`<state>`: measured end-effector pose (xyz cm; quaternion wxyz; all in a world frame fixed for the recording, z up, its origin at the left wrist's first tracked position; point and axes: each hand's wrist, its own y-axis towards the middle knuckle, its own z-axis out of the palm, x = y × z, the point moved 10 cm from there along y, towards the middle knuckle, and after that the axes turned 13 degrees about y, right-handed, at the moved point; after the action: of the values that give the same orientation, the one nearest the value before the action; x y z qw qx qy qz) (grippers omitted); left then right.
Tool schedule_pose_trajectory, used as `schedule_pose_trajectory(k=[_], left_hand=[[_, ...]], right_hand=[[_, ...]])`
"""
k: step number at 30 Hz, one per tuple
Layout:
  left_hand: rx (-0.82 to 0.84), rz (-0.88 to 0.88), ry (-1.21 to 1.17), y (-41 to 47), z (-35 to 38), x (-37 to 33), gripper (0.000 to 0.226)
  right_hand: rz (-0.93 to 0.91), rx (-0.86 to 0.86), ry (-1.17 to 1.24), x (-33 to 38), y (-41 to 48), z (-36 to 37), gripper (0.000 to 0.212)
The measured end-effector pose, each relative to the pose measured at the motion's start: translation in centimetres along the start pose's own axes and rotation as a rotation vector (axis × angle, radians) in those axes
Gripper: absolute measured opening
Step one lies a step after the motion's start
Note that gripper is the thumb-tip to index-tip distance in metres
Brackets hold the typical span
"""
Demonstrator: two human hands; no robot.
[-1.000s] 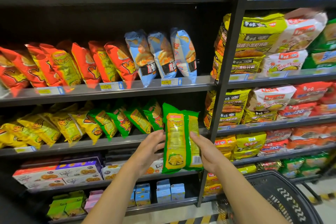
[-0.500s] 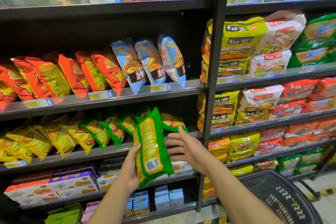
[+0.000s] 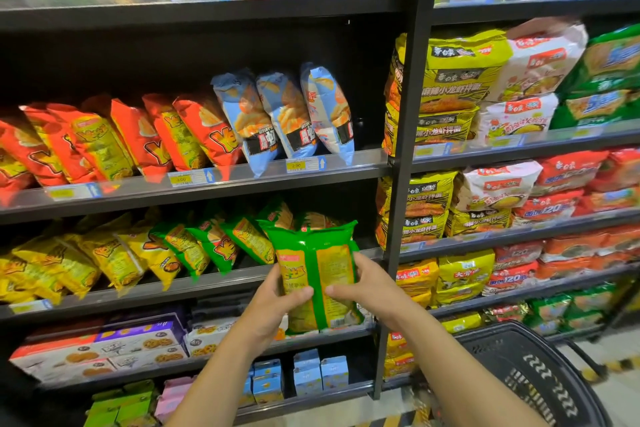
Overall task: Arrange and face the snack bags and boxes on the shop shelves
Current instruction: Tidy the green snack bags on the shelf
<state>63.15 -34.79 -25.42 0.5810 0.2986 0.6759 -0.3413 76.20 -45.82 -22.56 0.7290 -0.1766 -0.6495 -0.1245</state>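
A green and yellow snack bag (image 3: 317, 270) stands upright in front of the third shelf, its back side toward me. My left hand (image 3: 273, 302) grips its lower left edge, thumb across the front. My right hand (image 3: 367, 288) grips its right edge, thumb on the seam. Behind it, a row of green bags (image 3: 221, 243) leans to the left on the shelf, with yellow bags (image 3: 86, 260) further left.
Red bags (image 3: 138, 139) and blue bags (image 3: 287, 114) fill the shelf above. Biscuit boxes (image 3: 114, 347) lie on the shelf below, small blue cartons (image 3: 311, 374) under those. Noodle packs (image 3: 502, 80) fill the right bay past a black upright (image 3: 405, 149). A black basket (image 3: 530, 378) sits at lower right.
The bag was turned sideways in my left hand alone; now it faces me flat and upright, and my right hand has come back onto its right edge.
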Motion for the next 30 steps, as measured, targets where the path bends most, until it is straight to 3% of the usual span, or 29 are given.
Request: schedule_pose_trajectory(k=[2,6,10,14,18,22,27,30], left_hand=[[0.015,0.022,0.124,-0.3,-0.2,-0.3,0.077],[0.007,0.034,0.242,-0.5,-0.9,-0.2,0.055],[0.002,0.060,0.273,-0.8,-1.3,-0.8,0.053],[0.006,0.092,0.263,-1.5,-1.0,-1.9,0.053],[0.001,0.070,0.178,-1.8,-1.0,-2.8,0.054],[-0.025,-0.087,0.071,-1.3,-0.8,-2.6,0.049],[0.070,-0.252,-0.006,-1.3,0.6,-2.8,0.039],[0.054,-0.293,-0.054,-1.7,1.0,-3.4,0.031]], right_hand=[[-0.050,-0.020,-0.079,0.3,-0.1,-0.4,0.065],[-0.165,-0.039,-0.163,1.1,-0.4,-0.4,0.061],[-0.182,-0.048,-0.145,1.1,-0.8,-0.1,0.064],[-0.128,-0.078,-0.111,0.7,-1.0,-0.5,0.055],[-0.057,-0.053,0.070,0.6,-0.3,-0.5,0.050],[0.045,-0.052,0.235,-0.1,0.4,0.0,0.044],[0.248,-0.067,0.378,-1.7,1.2,0.6,0.053],[0.275,-0.061,0.406,-1.2,0.7,0.9,0.040]])
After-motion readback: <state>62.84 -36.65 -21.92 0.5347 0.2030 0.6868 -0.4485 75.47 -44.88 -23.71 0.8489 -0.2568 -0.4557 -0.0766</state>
